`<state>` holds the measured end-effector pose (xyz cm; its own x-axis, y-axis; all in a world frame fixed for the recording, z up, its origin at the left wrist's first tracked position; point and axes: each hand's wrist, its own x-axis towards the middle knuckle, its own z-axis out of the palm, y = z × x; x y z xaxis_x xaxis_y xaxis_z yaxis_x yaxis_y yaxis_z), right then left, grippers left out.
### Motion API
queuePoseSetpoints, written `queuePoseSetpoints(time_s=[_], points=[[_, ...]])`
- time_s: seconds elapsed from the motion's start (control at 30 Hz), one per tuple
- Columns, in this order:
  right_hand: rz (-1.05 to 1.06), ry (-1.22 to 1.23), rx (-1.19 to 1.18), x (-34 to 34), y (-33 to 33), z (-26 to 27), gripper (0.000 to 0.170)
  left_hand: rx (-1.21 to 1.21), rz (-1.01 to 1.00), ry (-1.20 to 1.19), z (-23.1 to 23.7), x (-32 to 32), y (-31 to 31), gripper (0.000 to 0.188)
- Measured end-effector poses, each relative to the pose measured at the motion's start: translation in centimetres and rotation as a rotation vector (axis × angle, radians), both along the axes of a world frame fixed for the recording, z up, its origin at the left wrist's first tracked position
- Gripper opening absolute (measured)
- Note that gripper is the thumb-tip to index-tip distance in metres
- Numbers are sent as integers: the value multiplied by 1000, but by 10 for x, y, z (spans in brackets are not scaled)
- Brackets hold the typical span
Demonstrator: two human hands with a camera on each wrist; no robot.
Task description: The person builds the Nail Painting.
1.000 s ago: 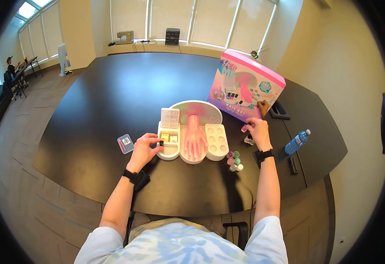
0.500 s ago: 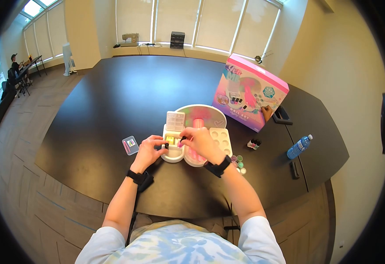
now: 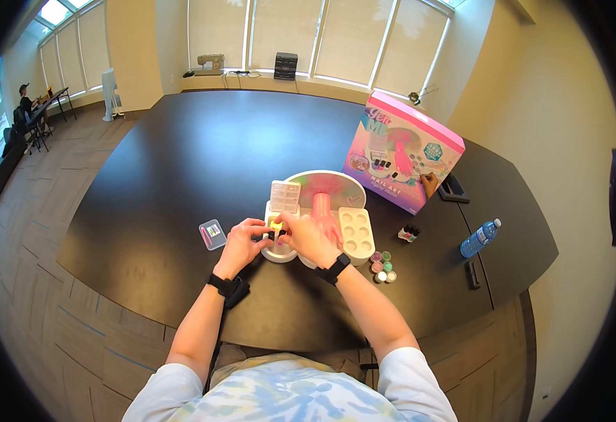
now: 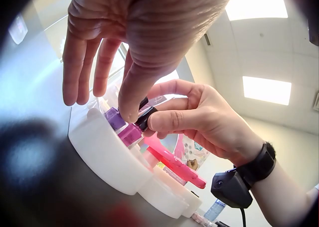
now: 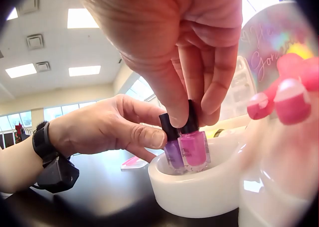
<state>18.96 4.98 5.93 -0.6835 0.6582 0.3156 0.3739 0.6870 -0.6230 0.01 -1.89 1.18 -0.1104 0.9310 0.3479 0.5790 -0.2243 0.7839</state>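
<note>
In the right wrist view, a pink nail polish bottle point(image 5: 195, 149) has its black cap pinched between the thumb and fingers of my right hand point(image 3: 309, 240). Right beside it, a purple nail polish bottle point(image 5: 173, 153) leans a little in the white rounded compartment point(image 5: 194, 197). My left hand point(image 3: 240, 246) holds the purple bottle near its black cap, with the other fingers stretched past it in the left wrist view. Both bottles are low in the compartment, side by side. Close on the right stands the pink model hand point(image 3: 324, 219), in the middle of the white nail stand.
A round-welled white tray point(image 3: 356, 232) forms the stand's right side. Small glitter pots point(image 3: 384, 267) and more polish bottles point(image 3: 408, 233) stand further right, near a water bottle point(image 3: 480, 239). The kit box point(image 3: 404, 151) is behind; a clear case point(image 3: 212, 235) lies left.
My right hand has carried the pink bottle from beside the box on the right, across the model hand, into the left compartment. The left hand stays there with the purple bottle.
</note>
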Motion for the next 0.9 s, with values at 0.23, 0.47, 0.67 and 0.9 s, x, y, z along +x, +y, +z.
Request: queuePoseSetpoints(time_s=[0.23,0.47,0.67,0.9], points=[[9,-10,-22,-2,3,-8,30,4,3,-5,-2,-1,2,35],[15,35,50,-3,7,-18,28,-9,4,-9,-1,-1,1,34],[16,38,-16,-4,2,-13,26,-26,7,-7,-1,0,1,35],[18,40,-50,-5,3,-16,27,-10,0,-4,-1,0,1,35]])
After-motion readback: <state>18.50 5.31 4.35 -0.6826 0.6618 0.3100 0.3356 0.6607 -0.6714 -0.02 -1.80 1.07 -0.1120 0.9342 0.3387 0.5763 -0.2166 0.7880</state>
